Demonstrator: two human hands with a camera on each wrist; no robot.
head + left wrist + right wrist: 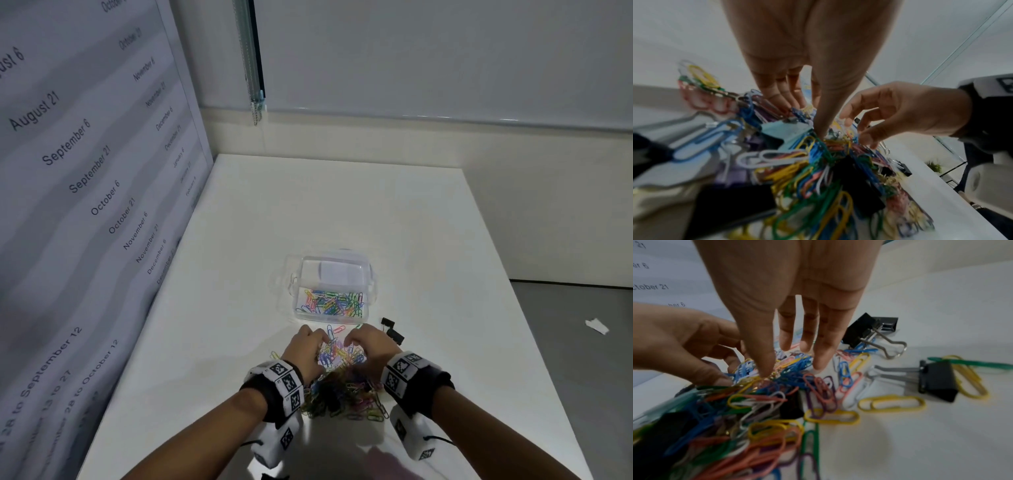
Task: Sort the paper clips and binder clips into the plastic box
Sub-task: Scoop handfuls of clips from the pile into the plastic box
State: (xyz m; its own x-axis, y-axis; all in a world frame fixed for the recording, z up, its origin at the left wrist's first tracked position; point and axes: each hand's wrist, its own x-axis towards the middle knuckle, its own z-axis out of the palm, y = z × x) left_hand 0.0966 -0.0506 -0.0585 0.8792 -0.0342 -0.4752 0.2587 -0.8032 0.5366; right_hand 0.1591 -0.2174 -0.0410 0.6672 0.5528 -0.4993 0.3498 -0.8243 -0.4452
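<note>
Both wrists frame a thick heap of paper clips [342, 394] on the table [342, 212], where the left hand [303, 349] and right hand [371, 346] dip in, fingers curled to gather a bunch. Just beyond the fingertips, the plastic box [330, 291] holds one layer of paper clips; black binder clips [937, 381] lie beside the right hand, so most sorting seems left.

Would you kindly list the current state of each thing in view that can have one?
plastic box: open, near compartment holding coloured paper clips.
pile of clips: loose on the table, unsorted.
black binder clips: closed, lying on the table.
left hand: fingertips in the pile.
right hand: fingertips in the pile.
</note>
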